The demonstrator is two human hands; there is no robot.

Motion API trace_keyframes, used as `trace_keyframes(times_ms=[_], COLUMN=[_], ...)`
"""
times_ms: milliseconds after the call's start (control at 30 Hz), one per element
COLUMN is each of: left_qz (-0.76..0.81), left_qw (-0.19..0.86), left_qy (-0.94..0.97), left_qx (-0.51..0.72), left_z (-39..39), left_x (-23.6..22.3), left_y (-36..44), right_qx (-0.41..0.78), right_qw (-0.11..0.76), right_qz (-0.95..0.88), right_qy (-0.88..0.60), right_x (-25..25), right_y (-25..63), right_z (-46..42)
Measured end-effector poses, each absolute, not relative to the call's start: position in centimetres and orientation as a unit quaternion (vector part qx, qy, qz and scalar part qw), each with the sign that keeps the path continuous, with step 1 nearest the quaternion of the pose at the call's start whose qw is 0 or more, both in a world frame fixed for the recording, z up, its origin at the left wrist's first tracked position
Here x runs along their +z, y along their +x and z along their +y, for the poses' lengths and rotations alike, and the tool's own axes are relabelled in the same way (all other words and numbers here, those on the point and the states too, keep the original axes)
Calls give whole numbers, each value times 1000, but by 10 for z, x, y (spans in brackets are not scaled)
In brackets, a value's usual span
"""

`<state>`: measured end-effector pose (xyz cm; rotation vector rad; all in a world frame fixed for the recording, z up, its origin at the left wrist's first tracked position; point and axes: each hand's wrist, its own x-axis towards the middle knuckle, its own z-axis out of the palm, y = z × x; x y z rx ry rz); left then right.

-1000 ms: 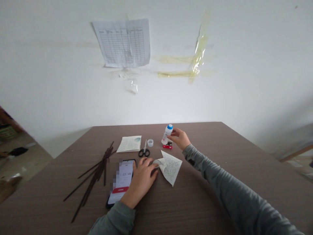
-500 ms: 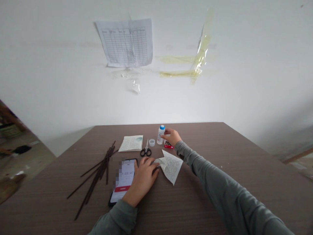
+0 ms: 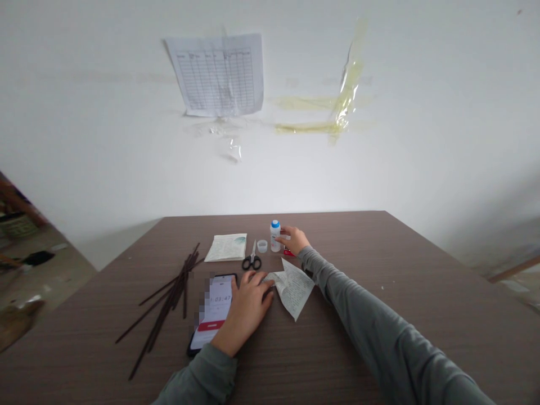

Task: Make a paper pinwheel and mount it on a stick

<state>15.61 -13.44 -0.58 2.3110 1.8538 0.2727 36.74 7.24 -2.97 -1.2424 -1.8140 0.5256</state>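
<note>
My right hand (image 3: 295,241) is at a small white plastic bottle (image 3: 275,236) with a blue cap, its thumb in front and fingers at the right side. The bottle stands upright on the table. My left hand (image 3: 248,301) rests palm down, fingers curled on the pointed left end of a folded sheet of printed paper (image 3: 294,289). That paper end is partly hidden by the fingertips. A small red box (image 3: 288,252) lies behind the paper, mostly covered by my right hand. Left of the bottle sits a small clear cup (image 3: 262,246), with black-handled scissors (image 3: 252,261) beside it.
A phone (image 3: 213,315) showing a timer lies left of my left hand. Several thin dark sticks (image 3: 169,298) are heaped farther left. A folded stack of printed paper (image 3: 226,248) lies at the back. The wall (image 3: 270,180) rises behind the table.
The bottle has shifted slightly left and gone from tilted to upright, with my right hand moving along. The printed paper's right part has swung slightly left. My left hand stays in place.
</note>
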Motion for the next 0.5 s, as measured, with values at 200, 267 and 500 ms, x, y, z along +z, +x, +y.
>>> trace_keyframes(times_ms=[200,267,500], left_qz=[621,623,623], left_qw=[86,86,69], left_qy=[771,770,769], left_qx=[106,109,125], left_z=[-135,-135,-136], left_x=[-3,-2,-6], left_y=[156,157,161], right_qx=[189,180,142], right_qw=[393,393,405], right_qz=[-724,-725,-745], right_qy=[-534,-536,-510], right_x=[-29,-29,-50], right_y=[372,377,415], right_z=[67,63,16])
